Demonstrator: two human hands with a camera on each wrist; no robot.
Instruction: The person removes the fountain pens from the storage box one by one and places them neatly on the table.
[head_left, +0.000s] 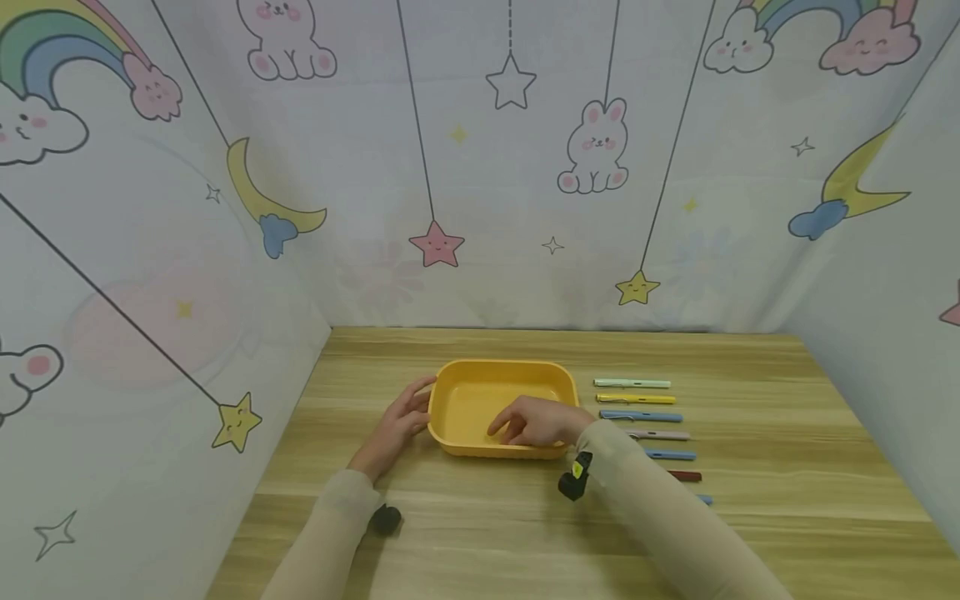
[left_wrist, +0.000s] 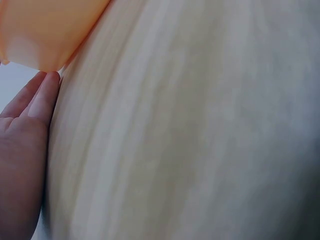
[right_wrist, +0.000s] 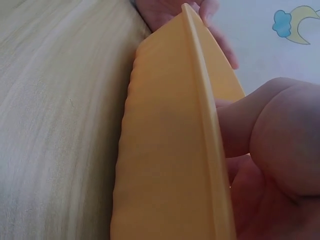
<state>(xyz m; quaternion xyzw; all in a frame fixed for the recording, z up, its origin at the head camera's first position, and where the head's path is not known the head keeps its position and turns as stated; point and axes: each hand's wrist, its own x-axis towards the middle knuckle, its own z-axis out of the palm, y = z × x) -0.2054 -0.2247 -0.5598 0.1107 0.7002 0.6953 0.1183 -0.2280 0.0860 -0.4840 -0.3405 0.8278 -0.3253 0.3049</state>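
A yellow rectangular tray (head_left: 465, 392) with rounded corners and raised walls sits on the wooden table. Against its left wall rests my left hand (head_left: 397, 421), fingers extended along the outside; the left wrist view catches part of this hand (left_wrist: 30, 125) beside the tray's underside edge. My right hand (head_left: 536, 421) reaches over the near right rim into the tray, fingers bent down toward its floor. In the right wrist view the near wall (right_wrist: 165, 125) partly covers the right hand (right_wrist: 285, 135), so whether its fingertips pinch anything is hidden.
Right of the tray, several capped pens lie in a column: a pale green pen (head_left: 632, 383), a yellow pen (head_left: 636, 399), a blue pen (head_left: 641, 416), a pale pink pen (head_left: 663, 435) and a dark red pen (head_left: 686, 476) among them. My right sleeve (head_left: 660, 500) covers some. A printed curtain (head_left: 495, 183) surrounds the table.
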